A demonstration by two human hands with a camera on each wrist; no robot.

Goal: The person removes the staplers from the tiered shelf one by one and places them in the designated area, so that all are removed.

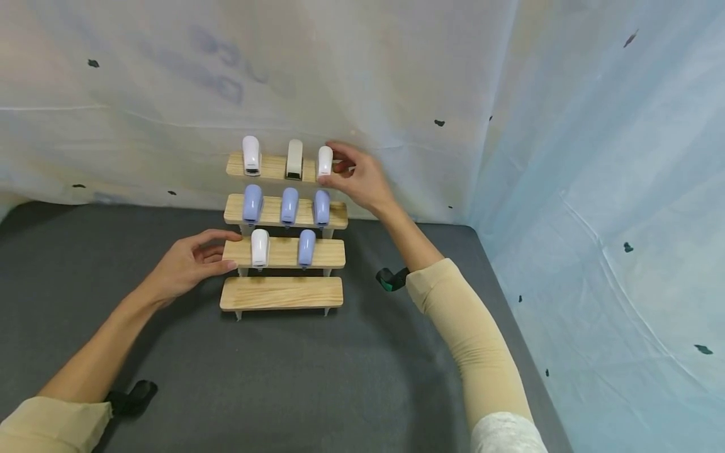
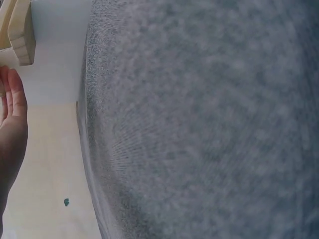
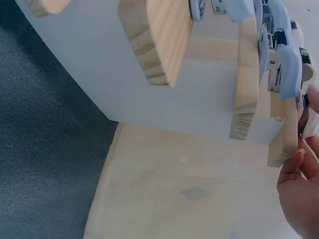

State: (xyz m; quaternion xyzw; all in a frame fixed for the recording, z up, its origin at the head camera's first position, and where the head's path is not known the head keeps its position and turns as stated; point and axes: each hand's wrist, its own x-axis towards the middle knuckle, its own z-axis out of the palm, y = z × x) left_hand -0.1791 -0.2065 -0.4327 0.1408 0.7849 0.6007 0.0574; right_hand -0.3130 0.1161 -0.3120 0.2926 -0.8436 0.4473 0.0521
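Note:
A stepped wooden display stand (image 1: 281, 292) holds small staplers on its tiers. My right hand (image 1: 362, 179) pinches a small white stapler (image 1: 325, 162) at the right end of the top tier, index finger behind and thumb in front. In the right wrist view, the fingers of the right hand (image 3: 306, 172) are close to the end of that top board (image 3: 283, 149). My left hand (image 1: 189, 258) grips the left end of the second-lowest tier (image 1: 283, 253), beside a white stapler (image 1: 260, 247). The left wrist view catches part of the left hand (image 2: 12, 119) below a board end (image 2: 22, 35).
Another white stapler (image 1: 251, 155) and a beige one (image 1: 294, 158) share the top tier. Several blue staplers (image 1: 289, 205) sit lower. The lowest tier is bare wood. Pale sheeting (image 1: 385, 75) hangs close behind the stand and to the right of the dark grey table (image 1: 272, 390).

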